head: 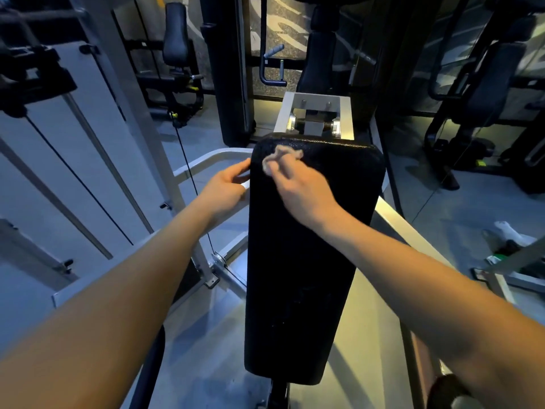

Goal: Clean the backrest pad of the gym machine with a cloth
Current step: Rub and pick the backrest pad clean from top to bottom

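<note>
The long black backrest pad (306, 261) runs from the bottom centre up to the middle of the head view. My right hand (303, 190) lies on the pad's upper part and pinches a small crumpled pale cloth (280, 159), which presses against the pad near its top left corner. My left hand (227, 187) is at the pad's left edge, fingers loosely bent, its fingertips touching the side of the pad. It holds nothing that I can see.
A grey metal frame (212, 156) curves round the pad's left side, and a pale rail (413, 231) runs along its right. A bracket with rollers (314, 121) sits behind the pad's top. A cable (191, 184) and white weight-stack guards (73, 172) stand left; other dark machines stand behind.
</note>
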### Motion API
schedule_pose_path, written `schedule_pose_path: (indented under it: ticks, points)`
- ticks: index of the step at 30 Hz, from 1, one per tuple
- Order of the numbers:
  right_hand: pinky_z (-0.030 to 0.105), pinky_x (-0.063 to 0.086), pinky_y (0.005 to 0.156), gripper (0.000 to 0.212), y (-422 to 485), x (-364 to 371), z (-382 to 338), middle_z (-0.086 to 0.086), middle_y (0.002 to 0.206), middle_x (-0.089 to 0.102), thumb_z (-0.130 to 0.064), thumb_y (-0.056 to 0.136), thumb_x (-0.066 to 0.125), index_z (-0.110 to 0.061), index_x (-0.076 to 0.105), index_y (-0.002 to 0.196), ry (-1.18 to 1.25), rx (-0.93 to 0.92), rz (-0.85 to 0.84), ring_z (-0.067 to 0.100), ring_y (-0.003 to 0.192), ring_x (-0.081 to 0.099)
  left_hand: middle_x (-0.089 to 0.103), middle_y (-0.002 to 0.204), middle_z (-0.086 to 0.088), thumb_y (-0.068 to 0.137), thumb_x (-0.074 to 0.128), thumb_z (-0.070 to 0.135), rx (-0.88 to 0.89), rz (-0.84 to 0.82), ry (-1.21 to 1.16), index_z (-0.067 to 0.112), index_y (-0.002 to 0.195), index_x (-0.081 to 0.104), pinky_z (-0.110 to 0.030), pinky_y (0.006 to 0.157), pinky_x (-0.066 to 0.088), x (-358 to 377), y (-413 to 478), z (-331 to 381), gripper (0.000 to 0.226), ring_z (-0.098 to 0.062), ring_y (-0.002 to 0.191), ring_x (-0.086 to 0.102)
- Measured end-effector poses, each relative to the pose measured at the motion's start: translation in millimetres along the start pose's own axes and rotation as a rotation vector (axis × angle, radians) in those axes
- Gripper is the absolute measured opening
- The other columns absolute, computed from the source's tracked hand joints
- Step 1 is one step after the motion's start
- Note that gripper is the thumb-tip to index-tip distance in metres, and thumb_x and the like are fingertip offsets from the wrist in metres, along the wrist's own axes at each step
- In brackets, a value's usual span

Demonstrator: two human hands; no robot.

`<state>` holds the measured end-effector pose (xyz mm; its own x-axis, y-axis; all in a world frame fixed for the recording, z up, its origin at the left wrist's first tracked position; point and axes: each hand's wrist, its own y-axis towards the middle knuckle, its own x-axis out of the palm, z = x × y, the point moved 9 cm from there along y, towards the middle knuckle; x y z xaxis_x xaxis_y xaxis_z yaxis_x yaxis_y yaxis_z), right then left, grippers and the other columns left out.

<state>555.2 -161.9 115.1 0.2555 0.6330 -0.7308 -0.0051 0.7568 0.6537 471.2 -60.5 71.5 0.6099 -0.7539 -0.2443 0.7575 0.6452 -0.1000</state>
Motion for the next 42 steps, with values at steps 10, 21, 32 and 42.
schedule_pose_path:
  ticks: [10,21,32,42]
  points:
    - [0.041,0.044,0.086,0.025,27.8,-15.9,50.6,0.013,0.113,0.061,-0.025,0.103,0.048,-0.007,0.059,0.118,-0.043,0.126,-0.086,0.033,0.105,0.058,0.034,0.160,0.009,0.088,0.042,-0.014,-0.004,-0.016,0.040,0.033,0.159,0.026,-0.034,0.100,0.051,8.8,-3.1,-13.5,0.087,-0.015,0.144,0.038]
    - [0.049,0.043,0.108,0.028,52.4,22.6,11.8,0.017,0.126,0.065,-0.010,0.098,0.055,-0.004,0.064,0.124,-0.039,-0.124,-0.007,0.041,0.120,0.058,0.064,0.131,0.000,0.094,0.044,0.001,-0.276,0.399,0.165,0.017,0.136,0.060,-0.024,0.086,0.049,-4.1,-60.6,-89.2,0.047,-0.014,0.107,0.061]
    - [0.050,0.030,0.122,0.044,-117.0,29.9,20.0,0.022,0.146,0.055,-0.007,0.102,0.036,0.006,0.057,0.139,0.075,-0.463,-0.155,0.039,0.138,0.051,0.070,0.115,-0.003,0.098,0.044,0.008,-0.316,0.365,0.291,0.018,0.121,0.067,-0.024,0.061,0.049,32.9,-127.3,-102.9,0.035,-0.014,0.067,0.059]
    - [0.026,0.049,0.084,0.031,-188.0,-18.2,-30.2,0.005,0.117,0.069,-0.027,0.111,0.044,-0.011,0.060,0.133,0.668,0.334,-0.618,0.008,0.100,0.066,0.072,0.109,-0.002,0.100,0.048,0.011,-0.227,0.229,0.154,0.018,0.111,0.067,-0.026,0.074,0.049,68.6,-208.9,-114.4,0.023,-0.012,0.086,0.064]
